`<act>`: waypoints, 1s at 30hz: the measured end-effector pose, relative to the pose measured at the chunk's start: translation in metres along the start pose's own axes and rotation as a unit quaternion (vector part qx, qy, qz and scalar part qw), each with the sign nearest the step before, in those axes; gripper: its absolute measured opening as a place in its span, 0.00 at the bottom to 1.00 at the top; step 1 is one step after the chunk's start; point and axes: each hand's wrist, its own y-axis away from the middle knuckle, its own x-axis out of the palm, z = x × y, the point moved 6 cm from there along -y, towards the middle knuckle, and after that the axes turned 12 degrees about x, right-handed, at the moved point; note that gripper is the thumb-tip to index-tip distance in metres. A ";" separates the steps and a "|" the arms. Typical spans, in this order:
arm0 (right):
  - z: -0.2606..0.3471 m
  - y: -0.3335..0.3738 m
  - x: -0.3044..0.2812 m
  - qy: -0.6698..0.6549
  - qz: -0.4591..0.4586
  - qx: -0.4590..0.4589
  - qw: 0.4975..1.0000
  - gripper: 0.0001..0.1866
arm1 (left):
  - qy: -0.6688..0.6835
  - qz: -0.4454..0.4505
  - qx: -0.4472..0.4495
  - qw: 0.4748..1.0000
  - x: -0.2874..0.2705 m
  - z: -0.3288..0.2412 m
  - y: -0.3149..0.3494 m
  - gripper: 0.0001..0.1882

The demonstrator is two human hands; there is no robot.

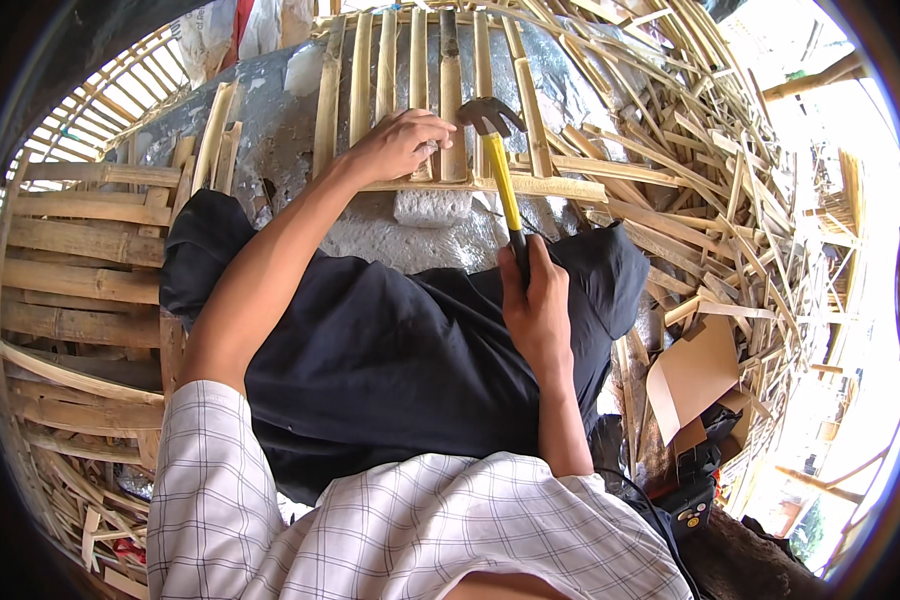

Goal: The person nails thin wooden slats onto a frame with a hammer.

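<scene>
My right hand [538, 305] is closed around the black grip of a claw hammer [503, 180] with a yellow shaft. The hammer's dark head is just right of my left hand [405, 145], over the slats. My left fingers are pinched together above a bamboo slat [450, 75] with a dark upper end; whatever they hold is too small to make out. Several parallel bamboo slats [358, 80] run away from me, their near ends at a bamboo crosspiece [560, 188]. A pale, rough block [430, 208] sits under the crosspiece, between my knees.
A large heap of split bamboo strips [710, 190] lies to the right. At the left stands a slatted bamboo panel [80, 255]. A torn cardboard piece [695, 370] and a black bag [690, 490] are by my right side. Grey sheeting [280, 110] lies beneath the slats.
</scene>
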 end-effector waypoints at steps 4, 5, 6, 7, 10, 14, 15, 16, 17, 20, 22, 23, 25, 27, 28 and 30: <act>-0.017 0.002 0.011 0.083 -0.050 -0.075 0.992 0.12 | -0.039 0.009 0.006 0.999 0.002 0.002 0.002 0.11; -0.019 0.003 0.013 0.106 -0.052 -0.101 0.988 0.12 | -0.046 -0.003 0.010 0.999 0.002 0.003 0.003 0.12; -0.019 0.002 0.013 0.110 -0.033 -0.079 0.990 0.12 | -0.052 -0.015 0.014 0.998 0.002 0.002 0.003 0.12; -0.014 0.001 0.012 0.113 -0.014 -0.057 0.992 0.12 | -0.043 -0.014 0.002 0.999 0.002 0.003 0.005 0.12; 0.001 0.001 0.005 0.073 0.004 -0.024 0.997 0.12 | -0.028 0.100 -0.082 0.991 0.003 0.001 -0.003 0.11; 0.002 -0.004 0.009 0.039 0.015 -0.018 0.999 0.12 | -0.013 0.036 -0.040 0.998 0.003 0.002 0.004 0.09; 0.005 0.001 0.008 0.066 -0.032 -0.036 0.997 0.13 | -0.012 0.065 -0.048 0.997 0.003 0.004 0.003 0.11; 0.000 0.003 0.012 0.089 -0.031 -0.045 0.995 0.13 | -0.022 0.049 -0.040 0.998 0.004 0.008 0.003 0.12; -0.010 0.003 0.016 0.111 -0.029 -0.053 0.992 0.13 | -0.031 0.034 -0.031 0.998 0.007 0.012 0.005 0.12; -0.018 0.000 0.015 0.136 0.033 0.026 0.990 0.13 | -0.041 0.029 -0.029 0.998 0.008 0.010 0.002 0.15; -0.005 0.001 0.008 0.117 0.052 0.065 0.990 0.13 | -0.052 0.043 -0.038 0.997 0.007 0.007 0.005 0.14; 0.008 0.003 0.005 0.100 0.040 0.064 0.992 0.13 | -0.044 0.071 -0.059 0.995 0.009 0.007 0.006 0.14; 0.012 0.005 0.004 0.062 -0.014 -0.004 0.998 0.13 | -0.033 0.127 -0.093 0.987 0.005 0.001 0.000 0.15; 0.007 0.006 0.007 0.088 -0.060 -0.026 0.994 0.13 | -0.024 0.121 -0.094 0.988 0.008 0.003 -0.001 0.16; 0.006 0.007 0.009 0.099 -0.083 -0.038 0.991 0.13 | -0.021 0.118 -0.095 0.988 0.010 0.006 0.000 0.16; -0.010 0.004 0.016 0.146 -0.030 -0.034 0.988 0.13 | -0.034 0.072 -0.072 0.994 0.016 0.014 0.003 0.21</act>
